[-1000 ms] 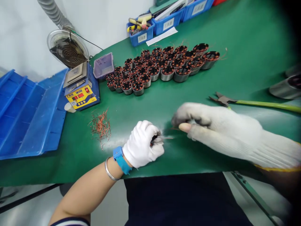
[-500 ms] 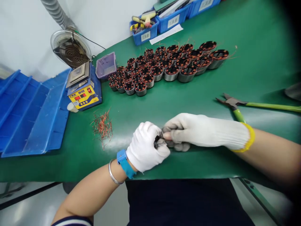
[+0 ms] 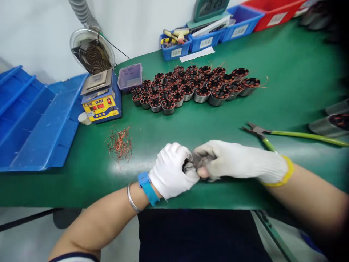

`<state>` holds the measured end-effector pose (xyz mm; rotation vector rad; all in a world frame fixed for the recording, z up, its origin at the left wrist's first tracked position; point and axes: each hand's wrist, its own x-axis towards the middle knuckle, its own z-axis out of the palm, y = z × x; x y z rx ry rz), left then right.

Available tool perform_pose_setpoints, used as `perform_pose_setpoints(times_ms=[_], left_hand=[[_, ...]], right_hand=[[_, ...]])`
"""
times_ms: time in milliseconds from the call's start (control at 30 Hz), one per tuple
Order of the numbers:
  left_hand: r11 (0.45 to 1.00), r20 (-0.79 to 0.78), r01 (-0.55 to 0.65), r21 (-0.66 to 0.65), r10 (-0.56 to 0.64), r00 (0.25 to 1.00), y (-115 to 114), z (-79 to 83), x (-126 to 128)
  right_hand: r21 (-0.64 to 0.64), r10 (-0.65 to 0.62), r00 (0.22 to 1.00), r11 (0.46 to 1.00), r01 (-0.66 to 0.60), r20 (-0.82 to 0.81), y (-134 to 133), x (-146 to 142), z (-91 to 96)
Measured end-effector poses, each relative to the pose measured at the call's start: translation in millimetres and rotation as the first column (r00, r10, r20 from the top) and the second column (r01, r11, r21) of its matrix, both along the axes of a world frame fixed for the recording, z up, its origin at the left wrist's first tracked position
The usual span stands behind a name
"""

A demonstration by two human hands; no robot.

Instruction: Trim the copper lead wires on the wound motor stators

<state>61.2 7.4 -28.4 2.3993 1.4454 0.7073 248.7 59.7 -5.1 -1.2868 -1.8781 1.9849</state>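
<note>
My left hand (image 3: pixel 173 171), in a white glove, is wrapped round a small dark stator (image 3: pixel 187 166), mostly covered by the fingers. Right beside it, my right hand (image 3: pixel 225 159) in a soiled white glove has its thumb and fingers bent together at the stator's side. A bare thumb tip shows through that glove. What the right fingers pinch is blurred and too small to make out. Copper wire offcuts (image 3: pixel 120 143) lie in a loose heap left of my hands. Green-handled cutting pliers (image 3: pixel 257 130) rest open-jawed beyond my right wrist.
Rows of wound stators (image 3: pixel 188 89) stand across the green table (image 3: pixel 152 131). Behind them are a purple bin (image 3: pixel 130 87), blue tool boxes (image 3: pixel 176 54) and a red box (image 3: pixel 275 16). A yellow-blue solder pot unit (image 3: pixel 102 109) and blue trays (image 3: pixel 40 127) occupy the left; more stators (image 3: pixel 329 125) are at right.
My right hand has shifted slightly and turned, its thumb now lower against the left hand's fingers. The left hand keeps its hold. The view has swung right, revealing the red box and a clock.
</note>
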Motion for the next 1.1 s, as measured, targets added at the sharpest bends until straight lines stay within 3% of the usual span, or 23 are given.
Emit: perform_pose_setpoints(times_ms=[100, 367, 567, 700, 800, 867, 900, 1000, 1033, 1067, 1100], left_hand=[[1.000, -0.039, -0.021, -0.013, 0.020, 0.999, -1, 1.1, 1], [0.992, -0.035, -0.054, -0.117, 0.050, 0.998, -3, 3.8, 0], [0.989, 0.114, -0.039, -0.144, 0.056, 0.992, -10, 5.5, -2], [0.971, 0.314, 0.085, -0.225, -0.010, 0.949, -6, 10.3, -15], [0.879, 0.579, 0.136, -0.458, 0.179, 0.795, 3, 15.2, -33], [0.772, 0.672, 0.198, -0.603, 0.358, 0.648, 9, 19.2, -42], [0.709, 0.684, 0.268, -0.653, 0.399, 0.611, 10, 21.6, -45], [0.447, 0.626, 0.459, -0.768, 0.372, 0.685, 8, 28.5, -44], [0.386, 0.607, 0.480, -0.788, 0.356, 0.711, 6, 30.1, -41], [0.370, 0.598, 0.480, -0.796, 0.356, 0.718, 4, 31.2, -38], [0.412, 0.608, 0.463, -0.785, 0.367, 0.704, 1, 31.7, -34]], right_hand=[[-0.157, -0.036, 0.999, 0.987, 0.037, 0.007, -4, -15, -5.9], [-0.097, -0.081, 0.996, 0.992, 0.084, 0.031, -7, -15, -10.5], [-0.052, -0.105, 0.993, 0.993, 0.108, 0.055, -12, -19, -10.4], [0.034, -0.163, 0.987, 0.986, 0.162, 0.019, -17, -18, -10.8], [0.035, -0.185, 0.978, 0.981, 0.189, -0.096, -20, -14, -9.9], [0.017, -0.212, 0.961, 0.976, 0.218, -0.177, -21, -12, -8.3], [0.007, -0.227, 0.950, 0.972, 0.234, -0.213, -22, -11, -7.3], [-0.022, -0.265, 0.923, 0.963, 0.270, -0.280, -24, -9, -4.7], [-0.033, -0.270, 0.919, 0.962, 0.273, -0.288, -24, -9, -4.0], [-0.046, -0.273, 0.916, 0.961, 0.271, -0.293, -25, -9, -3.4], [-0.060, -0.271, 0.916, 0.962, 0.265, -0.295, -25, -9, -2.8]])
